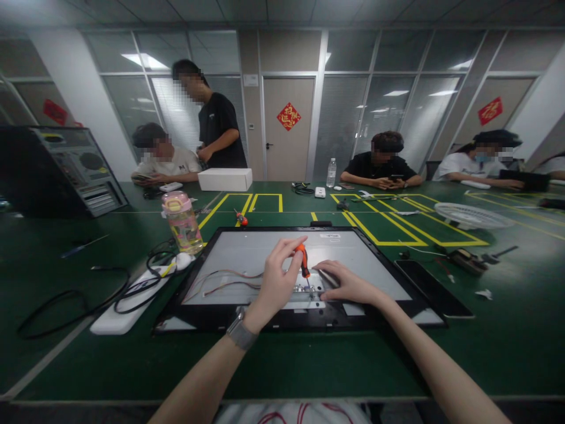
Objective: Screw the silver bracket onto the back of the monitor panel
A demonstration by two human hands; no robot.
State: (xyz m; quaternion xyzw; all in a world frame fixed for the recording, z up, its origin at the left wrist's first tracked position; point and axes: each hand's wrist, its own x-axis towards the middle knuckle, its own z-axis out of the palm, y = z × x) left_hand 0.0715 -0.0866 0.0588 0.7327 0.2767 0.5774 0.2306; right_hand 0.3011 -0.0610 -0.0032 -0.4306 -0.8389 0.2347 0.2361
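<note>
Centrally, a flat grey panel (379, 265) in a black frame lay on the green table (282, 368); clock positions were read from its middle. Left hand (277, 278), entering from 7 o'clock with a watch (242, 333) at the wrist, pinched the orange handle of a screwdriver (303, 259) between thumb and fingers. Tool slightly tilted, shaft pointing down to a metal bracket (316, 282) just off centre at 6 o'clock — tip contact too small to confirm. Right hand (353, 286), from 4 o'clock, had its fingers at the bracket's 3 o'clock side; whether they gripped anything could not be told. Thin wires (233, 285) lay at 9 o'clock. Off the panel: power strip (117, 318) at 9, drink bottle (183, 227) at 10, black phone-like slab (432, 288) at 3.
</note>
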